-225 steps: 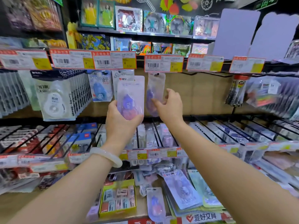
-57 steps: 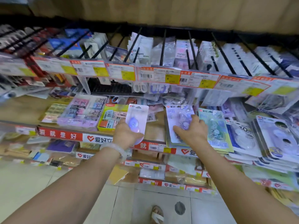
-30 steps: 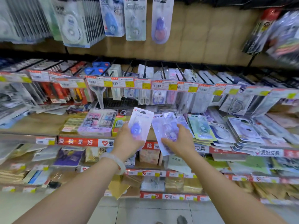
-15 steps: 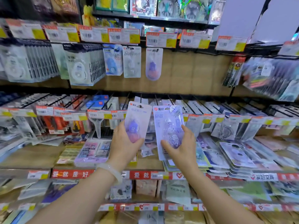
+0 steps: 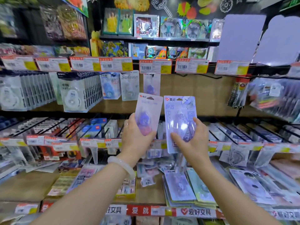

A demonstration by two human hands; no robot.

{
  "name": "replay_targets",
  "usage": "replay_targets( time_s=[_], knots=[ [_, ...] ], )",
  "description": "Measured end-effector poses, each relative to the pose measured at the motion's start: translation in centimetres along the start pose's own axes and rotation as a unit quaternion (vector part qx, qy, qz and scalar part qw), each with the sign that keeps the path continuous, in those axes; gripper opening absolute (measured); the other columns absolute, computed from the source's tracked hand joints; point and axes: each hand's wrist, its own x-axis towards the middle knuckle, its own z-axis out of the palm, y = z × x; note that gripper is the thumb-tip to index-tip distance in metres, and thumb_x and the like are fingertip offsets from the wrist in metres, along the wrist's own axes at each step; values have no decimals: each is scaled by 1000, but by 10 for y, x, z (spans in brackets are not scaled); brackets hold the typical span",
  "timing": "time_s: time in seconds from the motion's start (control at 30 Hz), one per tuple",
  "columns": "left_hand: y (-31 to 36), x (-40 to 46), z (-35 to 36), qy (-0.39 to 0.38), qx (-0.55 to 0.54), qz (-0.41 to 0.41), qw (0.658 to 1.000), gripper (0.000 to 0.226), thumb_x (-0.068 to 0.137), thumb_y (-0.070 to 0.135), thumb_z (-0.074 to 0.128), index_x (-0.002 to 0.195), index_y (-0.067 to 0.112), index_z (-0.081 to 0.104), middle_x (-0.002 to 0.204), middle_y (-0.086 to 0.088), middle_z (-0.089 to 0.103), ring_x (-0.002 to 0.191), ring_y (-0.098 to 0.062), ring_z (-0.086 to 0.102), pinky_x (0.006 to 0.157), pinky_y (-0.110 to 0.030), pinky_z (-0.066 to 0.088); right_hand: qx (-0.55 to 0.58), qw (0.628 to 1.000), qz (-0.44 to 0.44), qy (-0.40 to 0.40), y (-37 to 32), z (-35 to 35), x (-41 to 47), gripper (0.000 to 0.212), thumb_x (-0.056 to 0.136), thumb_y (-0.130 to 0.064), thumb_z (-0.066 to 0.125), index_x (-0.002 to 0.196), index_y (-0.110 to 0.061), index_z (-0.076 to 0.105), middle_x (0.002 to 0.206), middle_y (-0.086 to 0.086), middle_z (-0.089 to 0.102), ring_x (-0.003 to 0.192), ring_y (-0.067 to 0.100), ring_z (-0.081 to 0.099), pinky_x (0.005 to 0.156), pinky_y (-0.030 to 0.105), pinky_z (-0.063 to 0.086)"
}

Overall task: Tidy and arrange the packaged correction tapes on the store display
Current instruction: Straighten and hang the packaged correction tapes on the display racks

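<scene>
My left hand point(image 5: 135, 138) grips a small pale-purple correction tape pack point(image 5: 148, 112) by its lower part, holding it upright. Beside it, my right hand point(image 5: 193, 143) holds a larger lilac correction tape pack point(image 5: 180, 117) from below, thumb on its right edge. Both packs are raised in front of the hook row. Just above them one matching purple pack point(image 5: 151, 85) hangs on a peg under a price tag. More lilac packs point(image 5: 179, 185) lie stacked on the lower shelf.
White correction tape packs point(image 5: 78, 91) hang in thick rows at the left. A blue pack point(image 5: 110, 86) and a grey pack point(image 5: 129, 86) hang beside the purple one. Empty pegs point(image 5: 211, 76) jut out at the right. Price tag strips point(image 5: 155, 67) line the rails.
My right hand picked the larger lilac pack off the lower shelf. Both hands then lifted their packs up toward the hanging row, and my view tilted upward.
</scene>
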Motion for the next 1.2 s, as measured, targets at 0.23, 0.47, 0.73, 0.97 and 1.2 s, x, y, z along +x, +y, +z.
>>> replay_targets(
  time_s=[0.23,0.47,0.73,0.97,1.2],
  knots=[
    [21,44,21,50,8,32,998,77,73,29,75,137,12,36,126,-6,44,116,-19,41,88,-24,34,12,1000,-24,1,11,3,39,84,73,-27,79,141,-13,32,139,4,31,131,16,29,103,19,23],
    [23,69,38,90,19,36,995,77,74,29,74,138,10,35,129,-9,46,121,-21,39,92,-23,32,3,997,-72,9,23,17,58,83,71,-25,81,138,-8,35,136,7,34,127,15,30,97,10,19],
    [18,80,42,89,30,32,995,91,76,30,74,146,5,23,138,-14,37,129,-25,35,104,-27,29,10,998,-70,0,28,31,73,83,72,-25,80,139,-9,34,138,9,32,131,19,28,103,19,22],
    [15,94,52,60,38,3,997,96,78,32,74,150,8,14,145,-12,30,133,-23,31,102,-23,27,18,999,-50,2,33,40,80,83,73,-27,79,140,-10,34,139,8,31,132,20,30,107,27,26],
    [14,118,65,51,62,-22,997,92,80,35,72,149,8,17,144,-16,32,131,-29,34,103,-32,32,14,999,-30,7,39,45,84,84,72,-29,79,140,-10,34,137,7,32,130,20,32,107,29,30]
  ],
)
